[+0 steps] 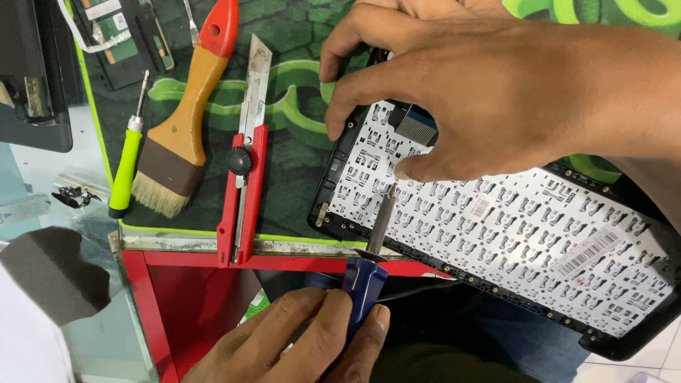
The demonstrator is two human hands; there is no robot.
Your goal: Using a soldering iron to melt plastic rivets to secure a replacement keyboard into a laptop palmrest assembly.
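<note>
A black laptop top case lies face down on a green and black mat, its white keyboard backplate facing up. My right hand reaches in from the right and rests on the case's upper left part, thumb pressed on the backplate and fingertips at the case's edge. My left hand at the bottom grips a blue-handled screwdriver. Its metal shaft points up onto the backplate, the tip just below my right thumb.
On the mat to the left lie a red utility knife, a wooden-handled paintbrush and a small green screwdriver. A circuit board and a dark laptop part sit top left. Red table frame below.
</note>
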